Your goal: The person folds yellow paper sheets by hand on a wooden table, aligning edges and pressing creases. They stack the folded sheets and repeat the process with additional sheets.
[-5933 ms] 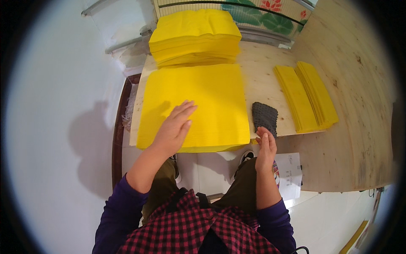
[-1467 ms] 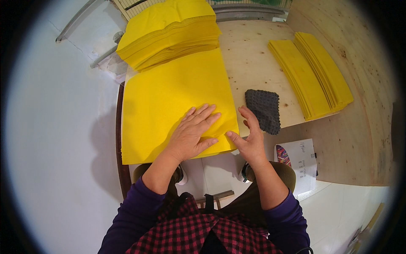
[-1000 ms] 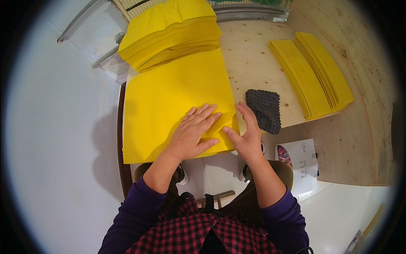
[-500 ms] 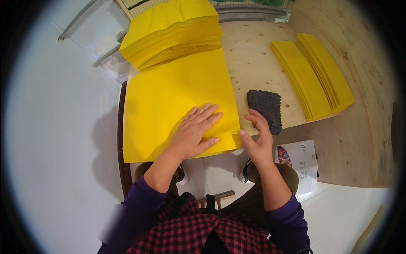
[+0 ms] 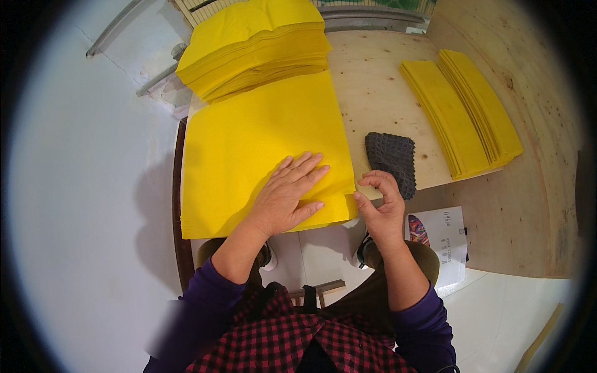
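A large yellow cloth sheet (image 5: 249, 137), perhaps felt, lies spread at the table's near left. A narrow strip along its near right edge is folded over. My left hand (image 5: 281, 196) rests flat on the sheet, fingers stretched out, its thumb lying over the folded strip (image 5: 342, 208). At the sheet's near right corner is my right hand (image 5: 384, 205), its thumb tip at the end of the fold. The right fingers are curled, with a gap between index finger and thumb; no cloth shows between them. Just beyond it lies a dark grey textured cloth (image 5: 393, 158).
A thick stack of yellow sheets (image 5: 255, 46) stands at the far left. Two piles of folded yellow strips (image 5: 457, 118) lie on the wooden table (image 5: 367, 74) at right, beside a wooden panel (image 5: 522, 205). Below the table edge is a white printed box (image 5: 448, 239).
My right index finger has curled in closer to the thumb, and the hand has shifted slightly. My left hand stays flat in the same place.
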### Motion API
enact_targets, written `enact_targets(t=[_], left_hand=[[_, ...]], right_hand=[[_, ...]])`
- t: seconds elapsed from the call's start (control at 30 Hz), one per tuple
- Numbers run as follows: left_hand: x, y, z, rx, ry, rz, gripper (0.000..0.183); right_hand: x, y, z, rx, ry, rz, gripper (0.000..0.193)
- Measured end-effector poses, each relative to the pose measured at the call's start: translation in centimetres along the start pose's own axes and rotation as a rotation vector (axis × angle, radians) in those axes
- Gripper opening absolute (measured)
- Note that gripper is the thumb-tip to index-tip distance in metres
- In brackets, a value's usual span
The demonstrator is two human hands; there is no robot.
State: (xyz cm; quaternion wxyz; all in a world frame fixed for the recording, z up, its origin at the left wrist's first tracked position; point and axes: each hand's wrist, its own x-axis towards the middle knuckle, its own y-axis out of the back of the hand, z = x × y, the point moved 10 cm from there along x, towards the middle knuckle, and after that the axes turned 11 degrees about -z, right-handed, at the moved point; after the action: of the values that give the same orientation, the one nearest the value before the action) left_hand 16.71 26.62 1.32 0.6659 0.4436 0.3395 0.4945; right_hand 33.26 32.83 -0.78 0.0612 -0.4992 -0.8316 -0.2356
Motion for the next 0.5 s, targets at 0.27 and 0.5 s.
enact_targets(t=[0.27, 0.5], left_hand=[[-0.1, 0.1, 0.1, 0.008, -0.005, 0.013, 0.065], [-0.1, 0.1, 0.1, 0.010, -0.003, 0.009, 0.068]], right_hand=[[-0.1, -0.3, 0.6, 0.228, -0.064, -0.036, 0.010], [-0.3, -1.6, 2.4, 0.404, -0.256, -0.084, 0.013]])
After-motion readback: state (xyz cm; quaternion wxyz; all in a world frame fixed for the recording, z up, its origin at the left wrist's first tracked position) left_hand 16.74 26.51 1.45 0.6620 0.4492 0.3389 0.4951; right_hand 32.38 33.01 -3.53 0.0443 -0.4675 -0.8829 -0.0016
